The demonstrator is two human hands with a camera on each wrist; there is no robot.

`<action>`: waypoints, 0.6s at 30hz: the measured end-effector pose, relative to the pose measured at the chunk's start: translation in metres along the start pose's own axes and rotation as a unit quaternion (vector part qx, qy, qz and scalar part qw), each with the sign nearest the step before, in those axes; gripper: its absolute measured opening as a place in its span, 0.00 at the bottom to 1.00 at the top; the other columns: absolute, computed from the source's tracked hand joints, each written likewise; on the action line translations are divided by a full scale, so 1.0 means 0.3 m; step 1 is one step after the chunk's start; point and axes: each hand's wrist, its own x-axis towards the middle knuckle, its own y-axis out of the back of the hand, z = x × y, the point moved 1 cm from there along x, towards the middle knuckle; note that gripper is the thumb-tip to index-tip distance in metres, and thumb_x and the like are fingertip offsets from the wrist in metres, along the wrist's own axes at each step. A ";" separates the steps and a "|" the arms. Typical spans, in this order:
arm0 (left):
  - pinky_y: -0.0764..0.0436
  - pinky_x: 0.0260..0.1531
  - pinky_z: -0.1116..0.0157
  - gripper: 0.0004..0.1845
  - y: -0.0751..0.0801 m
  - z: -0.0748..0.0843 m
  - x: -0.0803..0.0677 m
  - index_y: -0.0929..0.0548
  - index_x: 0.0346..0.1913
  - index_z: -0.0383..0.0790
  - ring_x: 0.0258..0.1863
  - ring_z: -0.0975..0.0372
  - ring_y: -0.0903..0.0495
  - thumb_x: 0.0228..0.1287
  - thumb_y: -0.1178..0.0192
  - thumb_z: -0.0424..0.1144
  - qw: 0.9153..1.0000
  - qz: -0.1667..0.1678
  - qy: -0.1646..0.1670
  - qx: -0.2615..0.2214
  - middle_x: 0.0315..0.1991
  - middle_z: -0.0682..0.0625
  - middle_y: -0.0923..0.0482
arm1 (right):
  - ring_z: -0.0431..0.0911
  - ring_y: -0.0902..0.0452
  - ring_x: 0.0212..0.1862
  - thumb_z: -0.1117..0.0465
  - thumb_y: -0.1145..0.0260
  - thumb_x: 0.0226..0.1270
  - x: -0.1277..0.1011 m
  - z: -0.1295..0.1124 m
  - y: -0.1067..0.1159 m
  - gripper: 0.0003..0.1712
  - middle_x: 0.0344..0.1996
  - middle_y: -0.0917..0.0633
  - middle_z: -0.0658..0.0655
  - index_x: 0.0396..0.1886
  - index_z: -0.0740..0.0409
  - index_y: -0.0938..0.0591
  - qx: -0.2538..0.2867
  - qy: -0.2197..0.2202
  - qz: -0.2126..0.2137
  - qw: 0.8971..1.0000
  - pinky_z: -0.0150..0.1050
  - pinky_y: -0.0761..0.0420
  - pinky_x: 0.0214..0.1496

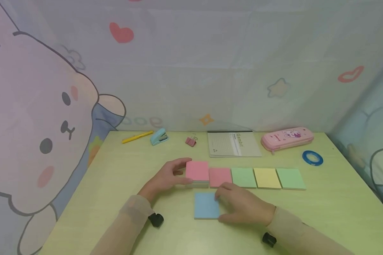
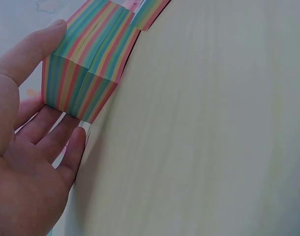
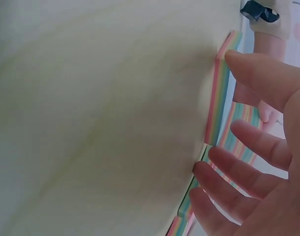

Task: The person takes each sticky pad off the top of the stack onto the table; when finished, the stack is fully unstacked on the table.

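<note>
Left hand [image 1: 166, 177] grips the thick pink-topped pad [image 1: 196, 173] at the row's 9 o'clock end; right hand [image 1: 242, 205] rests, fingers relaxed, on the blue pad [image 1: 206, 205] — at the row's 6 o'clock. Placing seems underway — next probably needs careful alignment.

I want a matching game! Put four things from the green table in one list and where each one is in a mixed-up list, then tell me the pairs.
Things:
1. Thick pink-topped sticky note pad
2. Thin blue sticky note pad
3. Pink pencil case
4. Blue tape ring

Places:
A. Far right of the table, nearer than the case
B. Held by the left hand
C. Back right, beside the grey notebook
D. Under the right hand's fingertips

Pairs: 1-B, 2-D, 3-C, 4-A
</note>
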 end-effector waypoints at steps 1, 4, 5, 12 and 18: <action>0.29 0.74 0.48 0.43 0.000 0.000 0.000 0.31 0.78 0.36 0.74 0.50 0.29 0.62 0.23 0.37 1.000 0.000 -0.001 -0.001 0.74 0.47 0.26 | 0.38 0.24 0.51 0.50 0.19 0.56 0.003 -0.001 -0.001 0.28 0.51 0.21 0.45 0.54 0.51 0.18 -0.001 0.000 -0.001 1.000 0.41 0.16 0.59; 0.29 0.74 0.48 0.42 0.001 -0.002 0.001 0.30 0.78 0.36 0.74 0.50 0.29 0.62 0.23 0.38 1.000 0.001 -0.003 -0.002 0.74 0.47 0.26 | 0.39 0.24 0.52 0.48 0.19 0.57 0.019 -0.006 -0.007 0.27 0.51 0.20 0.45 0.53 0.51 0.18 -0.009 0.003 0.001 1.000 0.41 0.17 0.60; 0.29 0.74 0.48 0.42 0.001 -0.003 0.002 0.30 0.77 0.37 0.74 0.50 0.29 0.62 0.23 0.38 1.000 0.001 -0.003 -0.001 0.73 0.47 0.26 | 0.39 0.24 0.53 0.48 0.19 0.57 0.026 -0.009 -0.008 0.27 0.51 0.20 0.45 0.53 0.51 0.18 -0.011 0.003 0.002 1.000 0.42 0.17 0.61; 0.29 0.74 0.49 0.43 0.002 -0.007 0.006 0.30 0.77 0.37 0.74 0.50 0.28 0.62 0.22 0.39 1.000 0.002 -0.002 0.004 0.74 0.48 0.27 | 0.40 0.24 0.49 0.47 0.19 0.57 0.069 -0.028 -0.020 0.24 0.47 0.19 0.44 0.48 0.51 0.18 -0.011 0.004 0.007 1.000 0.41 0.17 0.56; 0.29 0.74 0.49 0.42 0.002 -0.009 0.004 0.30 0.77 0.36 0.74 0.50 0.28 0.62 0.23 0.37 1.000 0.001 -0.002 -0.002 0.74 0.47 0.26 | 0.41 0.26 0.45 0.50 0.18 0.55 0.090 -0.035 -0.024 0.23 0.43 0.19 0.45 0.45 0.52 0.18 0.003 0.009 0.008 1.000 0.40 0.18 0.52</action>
